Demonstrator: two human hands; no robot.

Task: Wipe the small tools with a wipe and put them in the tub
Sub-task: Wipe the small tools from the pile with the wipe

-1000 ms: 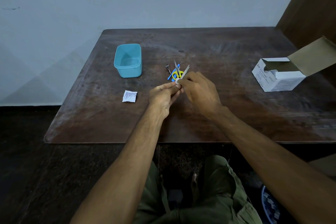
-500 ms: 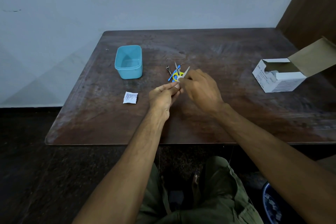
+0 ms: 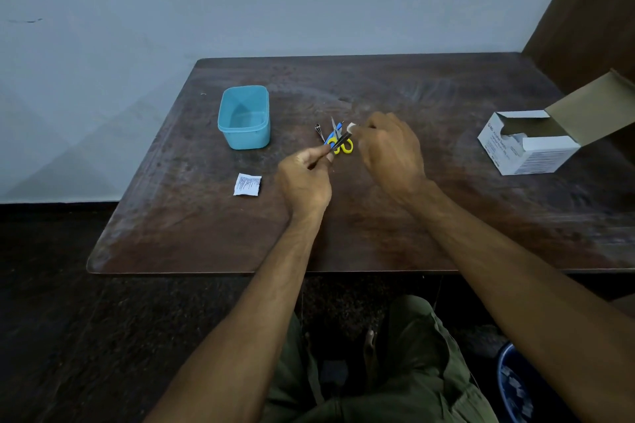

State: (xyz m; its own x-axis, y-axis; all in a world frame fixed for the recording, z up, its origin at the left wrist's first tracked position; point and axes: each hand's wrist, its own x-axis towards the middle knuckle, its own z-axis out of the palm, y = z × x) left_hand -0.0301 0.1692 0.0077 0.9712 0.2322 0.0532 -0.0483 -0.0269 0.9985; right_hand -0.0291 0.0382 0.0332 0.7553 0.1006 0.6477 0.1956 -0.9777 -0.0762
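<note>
dim tabletop (image 3: 446, 216): right hand (image 3: 391, 151) has drawn its pinched wipe (image 3: 351, 127) off the tweezers (image 3: 340, 142) gripped by left hand (image 3: 305, 182); tub (image 3: 244, 117) next, likely.

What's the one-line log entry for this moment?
left hand: holds tweezers | right hand: pinches wipe at tweezers' tip | tub: no tools visible | scissors: on table

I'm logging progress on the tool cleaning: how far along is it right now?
Early. The blue tub looks empty, so no tool appears finished. In hand: the left hand pinches a slim dark tool, and the right hand holds a white wipe at its tip. Left: the yellow-handled scissors and other small tools on the table. A torn sachet lies nearby.
</note>
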